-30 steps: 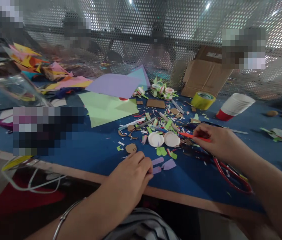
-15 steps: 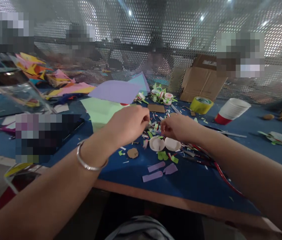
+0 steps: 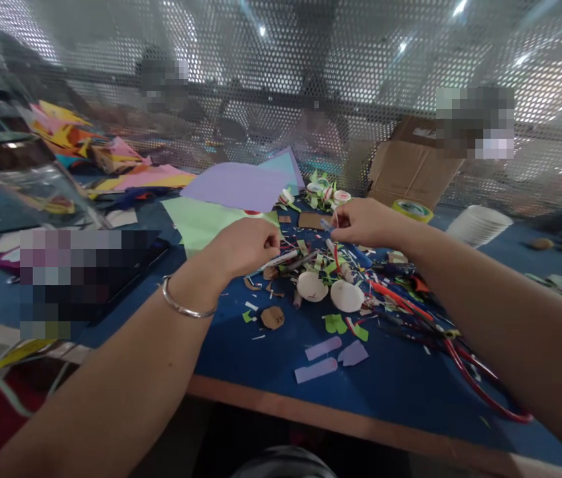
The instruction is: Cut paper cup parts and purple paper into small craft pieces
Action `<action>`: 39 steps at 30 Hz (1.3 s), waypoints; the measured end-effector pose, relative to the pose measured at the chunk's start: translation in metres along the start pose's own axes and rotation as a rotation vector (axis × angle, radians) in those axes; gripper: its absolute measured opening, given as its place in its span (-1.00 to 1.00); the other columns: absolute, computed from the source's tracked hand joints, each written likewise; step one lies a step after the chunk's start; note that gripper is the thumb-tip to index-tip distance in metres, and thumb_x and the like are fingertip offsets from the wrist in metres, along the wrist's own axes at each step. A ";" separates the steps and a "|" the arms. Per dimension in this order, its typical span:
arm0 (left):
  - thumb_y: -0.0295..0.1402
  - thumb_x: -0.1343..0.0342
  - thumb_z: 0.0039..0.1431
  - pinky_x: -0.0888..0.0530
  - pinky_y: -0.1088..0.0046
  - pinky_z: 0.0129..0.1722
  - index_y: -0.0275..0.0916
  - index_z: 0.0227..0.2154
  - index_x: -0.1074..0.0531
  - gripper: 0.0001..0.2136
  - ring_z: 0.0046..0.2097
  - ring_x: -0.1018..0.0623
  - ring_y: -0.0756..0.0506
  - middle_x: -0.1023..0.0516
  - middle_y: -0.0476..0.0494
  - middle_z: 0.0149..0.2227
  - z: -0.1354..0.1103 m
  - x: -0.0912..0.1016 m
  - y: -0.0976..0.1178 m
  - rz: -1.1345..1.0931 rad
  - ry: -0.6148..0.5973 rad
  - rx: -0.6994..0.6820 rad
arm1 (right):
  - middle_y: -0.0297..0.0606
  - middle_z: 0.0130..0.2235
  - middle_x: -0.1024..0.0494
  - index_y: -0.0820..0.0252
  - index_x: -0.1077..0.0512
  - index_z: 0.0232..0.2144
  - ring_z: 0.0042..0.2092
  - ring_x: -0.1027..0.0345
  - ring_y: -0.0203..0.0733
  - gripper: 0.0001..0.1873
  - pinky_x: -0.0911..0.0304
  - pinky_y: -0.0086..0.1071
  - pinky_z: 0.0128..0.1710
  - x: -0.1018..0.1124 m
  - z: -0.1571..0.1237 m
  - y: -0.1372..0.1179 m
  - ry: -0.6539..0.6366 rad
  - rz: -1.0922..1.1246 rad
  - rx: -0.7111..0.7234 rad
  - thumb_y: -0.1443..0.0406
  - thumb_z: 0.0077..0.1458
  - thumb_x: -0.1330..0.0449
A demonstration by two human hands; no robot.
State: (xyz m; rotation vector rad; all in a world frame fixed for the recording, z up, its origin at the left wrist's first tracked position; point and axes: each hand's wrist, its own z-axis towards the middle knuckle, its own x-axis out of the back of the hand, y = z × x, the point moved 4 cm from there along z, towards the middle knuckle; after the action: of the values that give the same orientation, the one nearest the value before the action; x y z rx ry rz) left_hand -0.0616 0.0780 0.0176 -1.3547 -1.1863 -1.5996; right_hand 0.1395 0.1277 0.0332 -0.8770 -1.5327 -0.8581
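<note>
My left hand [image 3: 251, 244] is closed with its fingers curled down, at the left of a heap of paper scraps [image 3: 318, 260]. A thin white stick [image 3: 283, 259] lies by its fingertips; what the fingers hold is hidden. Beyond the heap, my right hand [image 3: 363, 222] is closed in a pinch. A small pale strip [image 3: 328, 226] shows at its fingertips, too blurred to name. Two white paper discs, one on the left [image 3: 312, 287] and one on the right [image 3: 347, 297], lie in front of the heap, near a brown cardboard piece [image 3: 273, 318].
Purple paper strips [image 3: 316, 370] lie near the table edge. Red-handled scissors [image 3: 484, 392] are under my right forearm. Green [image 3: 206, 222] and purple sheets [image 3: 241, 186] are behind my left hand. Yellow tape [image 3: 414, 210] and stacked white cups [image 3: 480, 226] stand back right; a glass jar [image 3: 32, 179] stands left.
My hands have moved apart: the right one back beyond the heap, the left one slightly left. More of the scraps and the red-handled scissors show. The right-hand disc's face is now more visible.
</note>
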 end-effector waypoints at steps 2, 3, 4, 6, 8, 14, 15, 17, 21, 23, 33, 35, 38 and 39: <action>-0.31 -0.15 0.11 -0.24 0.38 -0.41 -0.22 -0.37 -0.57 -0.87 -0.35 -0.51 -0.13 -0.61 -0.16 -0.35 0.000 -0.003 -0.003 0.031 -0.048 0.024 | -0.21 -0.19 -0.53 0.31 -0.48 -0.15 -0.15 -0.42 -0.19 -0.72 -0.34 -0.31 -0.11 -0.012 0.009 0.008 -0.081 -0.028 -0.029 0.18 0.28 -0.17; -0.32 -0.17 0.09 -0.25 0.38 -0.41 -0.22 -0.37 -0.57 -0.88 -0.34 -0.52 -0.14 -0.62 -0.18 -0.34 0.000 -0.004 -0.004 0.047 -0.064 0.036 | -0.20 -0.12 -0.51 0.30 -0.46 -0.08 -0.12 -0.42 -0.20 -0.68 -0.38 -0.25 -0.08 -0.021 0.013 0.010 -0.130 -0.041 -0.034 0.14 0.29 -0.18; -0.32 -0.18 0.07 -0.25 0.37 -0.42 -0.22 -0.37 -0.56 -0.88 -0.32 -0.52 -0.16 -0.62 -0.19 -0.32 -0.001 -0.005 -0.006 0.062 -0.076 0.048 | -0.17 -0.04 -0.48 0.28 -0.43 -0.01 -0.07 -0.42 -0.19 -0.64 -0.40 -0.21 -0.05 -0.030 0.017 0.013 -0.173 -0.054 -0.036 0.12 0.31 -0.17; -0.35 -0.18 0.03 -0.26 0.36 -0.42 -0.22 -0.34 -0.56 -0.87 -0.29 -0.54 -0.19 -0.63 -0.22 -0.28 -0.001 -0.007 -0.007 0.087 -0.092 0.069 | -0.14 0.04 -0.44 0.26 -0.40 0.06 -0.01 -0.40 -0.15 -0.61 -0.40 -0.17 -0.01 -0.044 0.022 0.016 -0.224 -0.080 -0.050 0.13 0.32 -0.17; -0.36 -0.18 0.02 -0.27 0.35 -0.43 -0.23 -0.34 -0.55 -0.86 -0.28 -0.55 -0.22 -0.63 -0.24 -0.28 -0.002 -0.009 -0.007 0.105 -0.103 0.085 | -0.13 0.07 -0.43 0.25 -0.39 0.08 0.02 -0.39 -0.13 -0.60 -0.40 -0.16 0.01 -0.051 0.026 0.017 -0.244 -0.106 -0.069 0.13 0.32 -0.17; -0.40 -0.19 -0.06 -0.31 0.33 -0.43 -0.25 -0.45 -0.54 -0.92 -0.33 -0.55 -0.25 -0.58 -0.26 -0.42 0.001 -0.017 -0.003 0.137 -0.115 0.109 | -0.13 0.07 -0.43 0.24 -0.40 0.08 0.02 -0.39 -0.13 -0.61 -0.39 -0.17 0.01 -0.047 0.033 0.016 -0.225 -0.166 -0.102 0.13 0.31 -0.17; -0.40 -0.20 -0.09 -0.30 0.34 -0.44 -0.25 -0.46 -0.53 -0.92 -0.34 -0.55 -0.25 -0.57 -0.25 -0.44 0.001 -0.017 -0.002 0.137 -0.105 0.108 | -0.13 0.07 -0.43 0.24 -0.39 0.08 0.02 -0.39 -0.13 -0.60 -0.39 -0.16 0.01 -0.044 0.033 0.017 -0.209 -0.177 -0.106 0.13 0.31 -0.18; -0.37 -0.22 -0.12 -0.27 0.36 -0.47 -0.24 -0.49 -0.51 -0.92 -0.36 -0.54 -0.24 -0.56 -0.23 -0.46 0.002 -0.016 -0.003 0.131 -0.080 0.106 | -0.12 0.07 -0.43 0.25 -0.39 0.09 0.02 -0.39 -0.13 -0.60 -0.39 -0.16 0.01 -0.037 0.034 0.022 -0.164 -0.201 -0.127 0.14 0.31 -0.18; -0.33 -0.20 -0.10 -0.22 0.37 -0.49 -0.22 -0.45 -0.49 -0.89 -0.36 -0.53 -0.21 -0.57 -0.18 -0.42 0.002 -0.011 -0.006 0.097 0.007 0.078 | -0.12 0.07 -0.43 0.25 -0.38 0.09 0.02 -0.39 -0.14 -0.60 -0.39 -0.13 0.02 -0.016 0.033 0.039 -0.054 -0.237 -0.181 0.13 0.31 -0.18; -0.33 -0.17 -0.06 -0.21 0.37 -0.49 -0.20 -0.43 -0.48 -0.90 -0.35 -0.52 -0.18 -0.58 -0.15 -0.39 0.002 -0.008 -0.005 0.075 0.057 0.052 | -0.11 0.02 -0.46 0.27 -0.41 0.04 0.01 -0.40 -0.11 -0.62 -0.38 -0.14 0.01 -0.006 0.030 0.041 0.000 -0.222 -0.162 0.14 0.30 -0.19; -0.32 -0.16 0.04 -0.31 0.35 -0.38 -0.21 -0.39 -0.47 -0.91 -0.23 -0.51 -0.19 -0.54 -0.14 -0.31 0.004 -0.010 0.022 0.049 0.218 -0.168 | -0.29 -0.01 -0.53 0.07 -0.48 0.00 -0.02 -0.41 -0.22 -0.72 -0.24 -0.44 -0.07 -0.008 -0.014 -0.035 0.086 -0.083 0.319 0.21 0.26 -0.18; -0.34 -0.14 0.11 -0.39 0.31 -0.20 -0.23 -0.27 -0.49 -0.86 -0.09 -0.49 -0.22 -0.54 -0.17 -0.20 0.004 -0.010 0.027 0.044 0.268 -0.227 | -0.27 -0.04 -0.55 0.07 -0.50 -0.02 -0.02 -0.41 -0.17 -0.74 -0.24 -0.39 -0.08 -0.011 -0.016 -0.030 0.088 -0.112 0.280 0.20 0.31 -0.12; -0.32 -0.12 0.21 -0.38 0.20 0.04 -0.27 -0.04 -0.42 -0.72 0.05 -0.40 -0.27 -0.47 -0.26 -0.03 0.002 -0.006 0.028 0.020 0.425 -0.275 | -0.21 -0.06 -0.55 0.12 -0.50 -0.04 -0.01 -0.41 -0.11 -0.72 -0.27 -0.32 -0.05 -0.014 -0.011 -0.002 0.093 -0.161 0.137 0.17 0.35 -0.08; -0.31 -0.13 0.23 -0.37 0.17 0.07 -0.28 -0.01 -0.40 -0.70 0.06 -0.39 -0.29 -0.45 -0.28 -0.02 0.001 -0.004 0.027 0.005 0.470 -0.282 | -0.18 -0.07 -0.55 0.15 -0.50 -0.05 0.00 -0.41 -0.09 -0.70 -0.28 -0.28 -0.04 -0.015 -0.008 0.011 0.097 -0.179 0.072 0.16 0.37 -0.05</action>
State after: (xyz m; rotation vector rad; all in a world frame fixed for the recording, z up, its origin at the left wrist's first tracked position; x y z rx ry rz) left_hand -0.0357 0.0704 0.0187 -1.0542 -0.6940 -1.9962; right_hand 0.1544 0.1240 0.0202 -0.6433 -1.5641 -0.9539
